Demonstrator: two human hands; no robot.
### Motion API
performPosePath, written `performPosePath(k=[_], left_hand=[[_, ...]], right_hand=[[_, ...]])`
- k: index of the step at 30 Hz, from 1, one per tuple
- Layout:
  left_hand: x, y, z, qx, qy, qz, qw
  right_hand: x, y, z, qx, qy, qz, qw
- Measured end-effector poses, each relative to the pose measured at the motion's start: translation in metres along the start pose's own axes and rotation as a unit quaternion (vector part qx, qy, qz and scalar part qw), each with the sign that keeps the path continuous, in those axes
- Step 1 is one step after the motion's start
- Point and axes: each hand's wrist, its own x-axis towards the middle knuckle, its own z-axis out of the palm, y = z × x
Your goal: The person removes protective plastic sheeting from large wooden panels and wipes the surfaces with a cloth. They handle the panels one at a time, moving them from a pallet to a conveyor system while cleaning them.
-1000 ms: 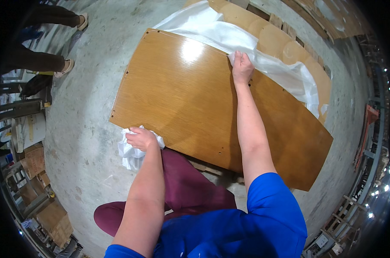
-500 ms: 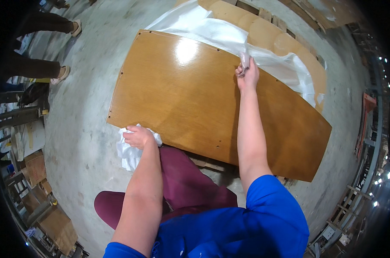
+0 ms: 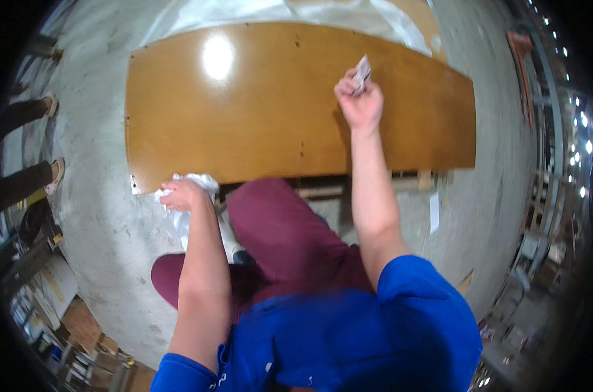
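Note:
A large varnished brown wooden panel (image 3: 244,124) with curved far edge and small dark holes lies flat before me, glare on its far left. My left hand (image 3: 184,194) is at the panel's near left corner, fingers closed on a crumpled white sheet (image 3: 176,225), thin foam or cloth, which hangs over the near edge. Over the right half of the panel, my right hand (image 3: 362,104) is closed around a small folded pinkish-grey piece (image 3: 362,70). Its material is unclear, and whether it touches the panel I cannot tell.
White sheeting (image 3: 224,10) and brown cardboard (image 3: 420,13) lie beyond the far edge. Slats of a wooden pallet (image 3: 329,191) show under the near edge. Another person's feet (image 3: 54,176) stand at the left. A red metal piece (image 3: 522,49) is at the far right.
My view has turned, so the panel now lies nearly level across it. My right hand has come away from the far edge, still holding the folded piece. My left hand keeps the white sheet.

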Motion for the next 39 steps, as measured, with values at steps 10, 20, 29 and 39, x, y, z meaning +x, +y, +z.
performPosePath(k=[10,20,29,39], left_hand=[[-0.008,0.002,-0.01,0.018,-0.034,-0.019,0.999],[-0.011,-0.01,-0.013,-0.148,-0.053,-0.02,0.987],[-0.171,0.002,-0.031,-0.032,-0.076,-0.133,0.988],[-0.266,-0.001,-0.004,-0.033,-0.043,-0.23,0.972]], right_hand=[[-0.097,-0.089,0.065,-0.062,-0.05,-0.049,0.996],[-0.061,-0.133,0.042,-0.121,-0.036,-0.004,0.992],[0.036,-0.08,0.013,-0.174,-0.041,0.185,0.966],[0.152,-0.01,0.021,-0.59,-0.085,-0.11,0.795]])
